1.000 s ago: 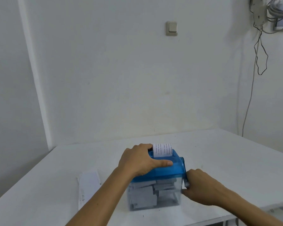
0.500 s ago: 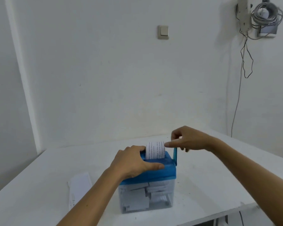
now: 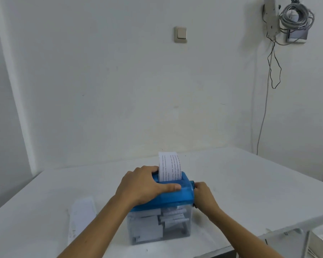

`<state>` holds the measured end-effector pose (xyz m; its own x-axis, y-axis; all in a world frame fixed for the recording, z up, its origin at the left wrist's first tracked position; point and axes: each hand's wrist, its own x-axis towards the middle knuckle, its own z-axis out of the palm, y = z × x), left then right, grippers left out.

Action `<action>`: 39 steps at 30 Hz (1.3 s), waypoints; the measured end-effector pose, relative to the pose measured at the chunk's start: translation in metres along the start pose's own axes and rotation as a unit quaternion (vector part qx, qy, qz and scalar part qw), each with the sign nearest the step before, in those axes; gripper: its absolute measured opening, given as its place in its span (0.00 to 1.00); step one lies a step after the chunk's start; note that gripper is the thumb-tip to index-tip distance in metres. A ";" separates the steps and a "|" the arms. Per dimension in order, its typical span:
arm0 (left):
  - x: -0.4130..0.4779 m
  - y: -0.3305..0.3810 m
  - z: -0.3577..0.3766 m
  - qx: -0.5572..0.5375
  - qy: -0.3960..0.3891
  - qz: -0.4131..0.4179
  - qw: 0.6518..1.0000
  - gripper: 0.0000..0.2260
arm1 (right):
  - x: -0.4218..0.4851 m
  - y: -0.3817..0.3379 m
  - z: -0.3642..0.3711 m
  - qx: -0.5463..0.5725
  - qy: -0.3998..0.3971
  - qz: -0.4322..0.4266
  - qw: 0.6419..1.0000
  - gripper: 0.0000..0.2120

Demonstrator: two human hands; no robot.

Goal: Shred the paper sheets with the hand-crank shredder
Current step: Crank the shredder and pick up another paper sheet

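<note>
One paper sheet (image 3: pixel 169 167) stands in the slot of the shredder (image 3: pixel 177 195) on the tabletop (image 3: pixel 253 183). Our left grip (image 3: pixel 145 185) wraps its blue top. Our right grip (image 3: pixel 203 196) curls round the crank (image 3: pixel 192 183) at its side. The shredder looks light and slippy, so we press down hard.

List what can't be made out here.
Head view only:
- Blue crank handle: mostly hidden inside the right hand.
- Print on the white paper strip in the blue-lidded clear plastic shredder: too small.
- Left hand fingers: tips behind the shredder lid.
- Loose white paper sheets: blurred.
</note>
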<state>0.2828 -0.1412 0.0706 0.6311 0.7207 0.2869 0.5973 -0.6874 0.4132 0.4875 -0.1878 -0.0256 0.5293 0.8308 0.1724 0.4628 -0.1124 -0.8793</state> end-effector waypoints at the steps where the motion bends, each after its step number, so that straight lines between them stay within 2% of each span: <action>1: 0.000 0.000 0.000 0.002 -0.002 -0.001 1.000 0.42 | -0.007 0.003 -0.002 -0.025 -0.007 0.011 1.000 0.17; 7: 0.001 0.000 0.000 -0.013 -0.016 -0.010 1.000 0.44 | -0.055 -0.016 -0.032 -0.092 -0.088 -0.003 0.992 0.21; 10: 0.001 -0.001 -0.001 -0.017 -0.023 -0.010 1.000 0.44 | -0.076 -0.031 -0.055 -0.064 -0.156 -0.045 0.985 0.20; 13: 0.001 0.000 -0.002 -0.025 -0.030 -0.008 0.999 0.45 | -0.081 -0.051 -0.081 -0.014 -0.214 -0.064 0.975 0.24; 16: 0.001 -0.002 -0.002 -0.031 -0.032 -0.005 0.999 0.45 | -0.069 -0.069 -0.095 -0.039 -0.235 -0.098 0.966 0.24; 20: 0.002 -0.005 -0.004 -0.045 -0.024 0.010 0.999 0.36 | -0.043 -0.084 -0.098 -0.006 -0.197 -0.151 0.969 0.20; 25: 0.005 -0.006 -0.004 -0.009 -0.028 0.027 0.999 0.36 | -0.015 -0.086 -0.090 0.017 -0.107 -0.160 0.981 0.16; 28: 0.011 -0.010 0.000 -0.004 -0.029 0.022 0.999 0.24 | 0.002 -0.080 -0.074 0.032 -0.049 -0.163 0.985 0.12; 30: 0.012 -0.013 0.000 -0.002 -0.027 0.016 0.999 0.21 | 0.016 -0.078 -0.059 0.045 -0.016 -0.157 0.986 0.10; 34: 0.012 -0.012 -0.001 -0.015 -0.028 0.019 0.999 0.24 | 0.033 -0.060 -0.033 0.010 0.028 -0.143 0.989 0.14; 39: 0.005 -0.006 -0.002 0.002 -0.017 0.019 1.000 0.37 | 0.031 -0.030 -0.015 0.025 0.000 -0.051 0.998 0.16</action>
<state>0.2815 -0.1331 0.0712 0.6695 0.6911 0.2721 0.5747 -0.7141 0.3998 0.5006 -0.1670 0.0127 0.4812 0.8368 0.2612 0.4777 -0.0005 -0.8785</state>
